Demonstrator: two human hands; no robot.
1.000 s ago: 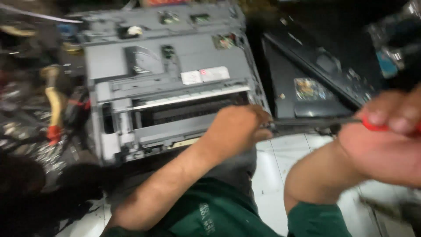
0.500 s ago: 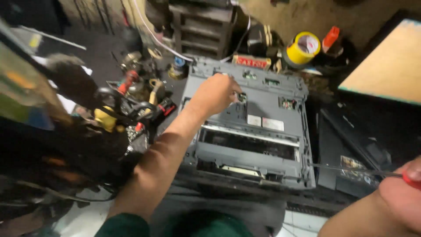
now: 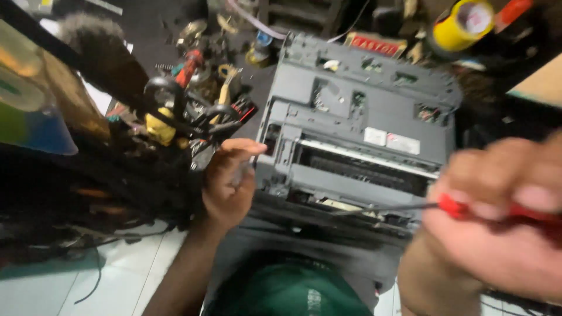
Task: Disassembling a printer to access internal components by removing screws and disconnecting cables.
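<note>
The grey printer [image 3: 357, 126] lies in the middle of the view with its underside or back panel facing up, its near edge just above the person's lap. Room around it is tight: to its left a tangle of tools with black, red and yellow handles [image 3: 187, 114] crowds right up to its left edge, and beyond its far edge sit a yellow tape roll [image 3: 459, 23] and a red flat item [image 3: 374, 44]. White tiled floor [image 3: 88, 281] shows at lower left.

The left hand [image 3: 228, 181] rests against the printer's near left corner, fingers loosely curled with the thumb stretched toward the casing; it holds nothing that can be made out. The right hand [image 3: 497, 234], blurred and close to the camera, is closed around the red handle of a screwdriver [image 3: 410, 206], whose thin shaft reaches left toward the printer's near edge.

The casing shows 2 pale labels, several recessed cut-outs and a long dark slot.
</note>
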